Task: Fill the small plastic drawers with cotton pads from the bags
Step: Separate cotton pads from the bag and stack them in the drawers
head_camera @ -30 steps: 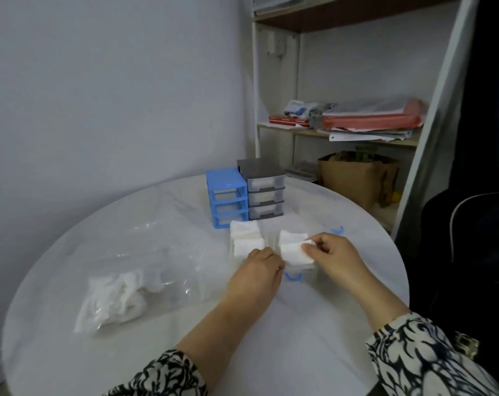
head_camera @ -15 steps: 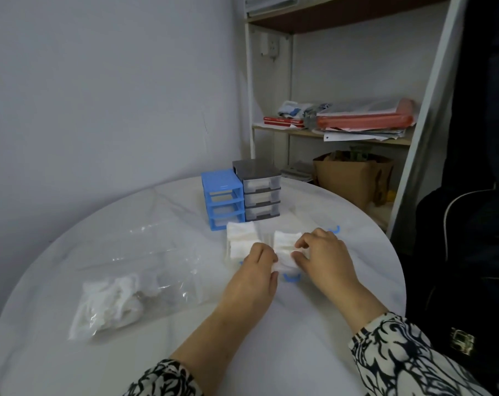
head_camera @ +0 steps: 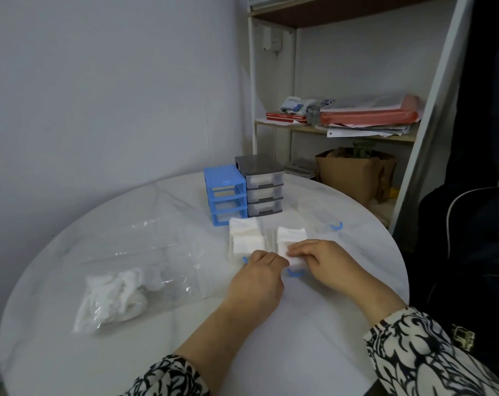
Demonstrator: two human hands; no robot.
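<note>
Head view: the right hand (head_camera: 325,262), which a second ago held a cotton pad (head_camera: 292,260) raised over the near drawer (head_camera: 288,252), has come down, and its fingers are now curled round that pad, pressing it onto the stack. The left hand (head_camera: 264,274) has closed in from the other side, its fingertips curled at the drawer's front edge; whether it grips the pad or only steadies the drawer, I cannot tell. Judging from this, 1 more pad is going in and the drawer is close to full.

A 2nd drawer (head_camera: 245,237), just left of it, is heaped with pads (its blue handle peeks out beside the left hand). Behind them stand the blue drawer frame (head_camera: 225,195), its 3 slots open, and the grey drawer unit (head_camera: 261,185), its drawers in place and showing white inside. A clear bag of cotton pads (head_camera: 114,295) lies well apart to the left.

The round white counter (head_camera: 314,347) sits in a corner by a pale wall. Behind it, a shelf unit (head_camera: 339,130) holds papers and red folders, with a brown cardboard box (head_camera: 354,172) below.
</note>
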